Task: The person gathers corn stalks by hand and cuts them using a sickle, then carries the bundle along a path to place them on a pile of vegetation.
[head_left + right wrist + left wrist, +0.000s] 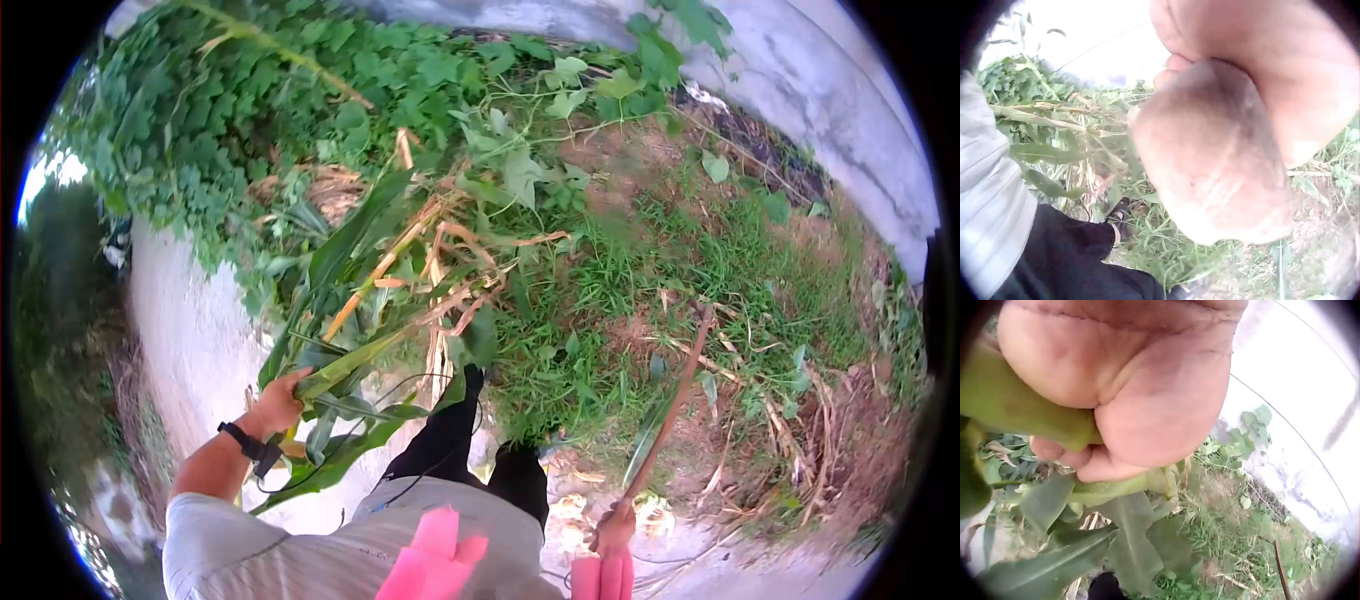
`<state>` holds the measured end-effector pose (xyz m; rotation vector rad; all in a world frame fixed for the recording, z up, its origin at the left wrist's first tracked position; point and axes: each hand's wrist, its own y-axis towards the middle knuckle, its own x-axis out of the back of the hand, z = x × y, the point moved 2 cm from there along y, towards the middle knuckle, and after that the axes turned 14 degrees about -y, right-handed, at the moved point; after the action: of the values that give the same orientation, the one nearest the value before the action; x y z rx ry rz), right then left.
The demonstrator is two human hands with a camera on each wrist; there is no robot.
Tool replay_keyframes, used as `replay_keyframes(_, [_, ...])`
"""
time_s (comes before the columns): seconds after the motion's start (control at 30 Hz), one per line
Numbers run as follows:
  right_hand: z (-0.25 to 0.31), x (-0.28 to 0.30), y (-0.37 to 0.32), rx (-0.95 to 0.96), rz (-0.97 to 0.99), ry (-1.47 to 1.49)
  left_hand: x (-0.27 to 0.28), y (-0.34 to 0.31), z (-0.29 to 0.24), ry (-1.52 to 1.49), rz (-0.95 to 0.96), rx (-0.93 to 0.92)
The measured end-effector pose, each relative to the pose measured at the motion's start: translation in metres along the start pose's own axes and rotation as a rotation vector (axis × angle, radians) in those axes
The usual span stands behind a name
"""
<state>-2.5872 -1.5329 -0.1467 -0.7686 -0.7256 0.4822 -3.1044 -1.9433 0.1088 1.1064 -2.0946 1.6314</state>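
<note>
My left hand (275, 402) grips green corn stalks (350, 368) at the left, their long leaves hanging around the fist. Close up in the left wrist view, the fingers curl around a thick stalk (1019, 403). My right hand (612, 530) grips a long, thin brown tool (672, 405) low at the right. It slants up and away over the grass, with a small crook at its far end. In the right wrist view the thick butt of its wooden handle (1210, 162) pokes out of the fist.
Dry corn stalks (435, 260) lean in the middle, beyond my feet. Leafy vines (330, 90) cover the far left, and a pale wall (810, 80) curves along the far right. Grass (640, 250) and dry stalks on bare soil (800, 440) spread to the right.
</note>
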Motion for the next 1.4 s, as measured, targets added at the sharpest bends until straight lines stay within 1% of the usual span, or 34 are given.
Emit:
replay_keyframes(0.03, [0.020,0.012,-0.018,-0.028,-0.002,-0.115,-0.003,-0.024,0.018,-0.149,-0.007,-0.061])
replay_keyframes(0.07, [-0.013,0.024,0.000,0.167,-0.056,-0.234,-0.007,-0.039,0.059,-0.160,-0.090,-0.113])
replay_keyframes(0.1, [-0.003,0.034,-0.015,0.101,-0.019,-0.214,-0.014,-0.043,0.112,-0.170,-0.171,-0.167])
replay_keyframes(0.13, [0.021,0.040,-0.035,0.040,0.016,-0.193,-0.019,-0.050,0.147,-0.181,-0.257,-0.225])
replay_keyframes(0.17, [0.014,0.043,-0.036,0.084,0.004,-0.229,-0.014,-0.073,0.132,-0.056,-0.168,-0.095])
replay_keyframes(0.23, [0.005,0.046,-0.044,0.164,-0.026,-0.298,-0.014,-0.095,0.158,-0.098,-0.104,-0.022])
replay_keyframes(0.27, [-0.001,0.044,-0.050,0.139,-0.021,-0.295,-0.013,-0.102,0.169,-0.118,-0.073,0.009])
replay_keyframes(0.33, [0.006,0.034,-0.086,0.079,-0.013,-0.290,-0.013,-0.113,0.192,-0.357,-0.046,-0.046])
replay_keyframes(0.4, [-0.013,0.023,-0.096,0.152,0.000,-0.318,-0.012,-0.117,0.213,-0.589,-0.016,-0.101])
replay_keyframes(0.43, [-0.026,0.014,-0.103,0.183,0.008,-0.336,-0.009,-0.127,0.202,-0.505,-0.045,-0.119])
replay_keyframes(0.53, [-0.048,-0.017,-0.123,0.340,-0.044,-0.349,-0.011,-0.148,0.236,-0.626,0.030,-0.094])
replay_keyframes(0.57, [-0.054,-0.022,-0.131,0.289,-0.010,-0.404,-0.010,-0.164,0.250,-0.579,0.033,-0.038])
replay_keyframes(0.67, [-0.056,-0.042,-0.151,0.197,0.123,-0.454,-0.017,-0.205,0.341,-0.854,-0.004,-0.084])
replay_keyframes(0.7, [-0.054,-0.050,-0.156,0.216,0.134,-0.453,-0.014,-0.224,0.350,-0.908,-0.001,-0.039])
replay_keyframes(0.8, [-0.045,-0.072,-0.155,0.348,0.147,-0.562,-0.020,-0.254,0.431,-0.826,-0.013,0.082])
replay_keyframes(0.83, [-0.023,-0.081,-0.169,0.320,0.141,-0.597,-0.033,-0.257,0.467,-0.917,-0.052,0.008])
replay_keyframes(0.93, [-0.002,-0.104,-0.153,0.451,0.106,-0.704,-0.041,-0.279,0.520,-0.551,-0.181,0.082])
replay_keyframes(0.97, [0.008,-0.110,-0.145,0.520,0.093,-0.748,-0.044,-0.283,0.533,-0.582,-0.200,0.078])
replay_keyframes(1.03, [0.028,-0.125,-0.133,0.654,0.071,-0.834,-0.047,-0.294,0.553,-0.637,-0.237,0.073])
replay_keyframes(1.07, [0.046,-0.136,-0.141,0.704,0.073,-0.874,-0.047,-0.298,0.559,-0.660,-0.257,0.071])
replay_keyframes(1.1, [0.075,-0.145,-0.162,0.752,0.081,-0.915,-0.046,-0.301,0.563,-0.690,-0.256,0.019])
replay_keyframes(1.17, [0.107,-0.170,-0.175,0.848,0.087,-0.992,-0.045,-0.304,0.566,-0.589,-0.267,0.047])
replay_keyframes(1.2, [0.119,-0.183,-0.175,0.901,0.088,-1.031,-0.046,-0.306,0.562,-0.545,-0.276,0.062])
replay_keyframes(1.3, [0.163,-0.233,-0.187,1.017,0.105,-1.092,-0.041,-0.313,0.509,-0.568,-0.287,0.072])
replay_keyframes(1.37, [0.191,-0.272,-0.194,1.090,0.126,-1.144,-0.048,-0.315,0.500,-0.642,-0.279,0.099])
replay_keyframes(1.4, [0.206,-0.295,-0.192,1.137,0.138,-1.178,-0.055,-0.317,0.501,-0.582,-0.286,0.118])
